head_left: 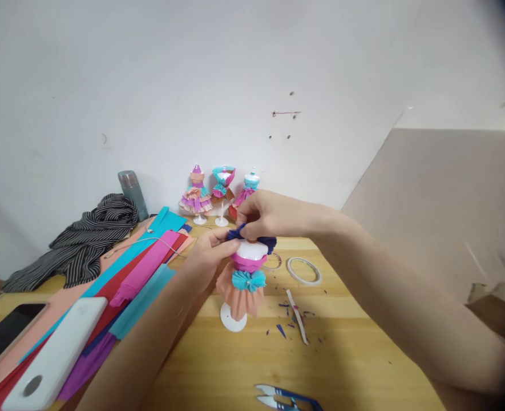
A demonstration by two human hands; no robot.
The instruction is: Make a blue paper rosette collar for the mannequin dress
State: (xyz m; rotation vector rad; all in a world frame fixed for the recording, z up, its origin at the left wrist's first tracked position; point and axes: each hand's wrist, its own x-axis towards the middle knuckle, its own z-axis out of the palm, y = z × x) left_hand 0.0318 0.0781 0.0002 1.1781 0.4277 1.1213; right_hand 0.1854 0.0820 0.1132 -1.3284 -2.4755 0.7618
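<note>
A small white mannequin on a round white base stands in the middle of the wooden table. It wears a pink waistband, a blue paper rosette and a peach pleated skirt. My left hand grips the mannequin's torso from the left. My right hand pinches a dark blue crepe strip at the mannequin's neck and shoulders.
Three dressed mannequins stand by the wall. Coloured crepe paper sheets, a white phone case, a dark phone, striped cloth and a bottle lie left. Tape rolls, a paper strip and blue snips lie right and front.
</note>
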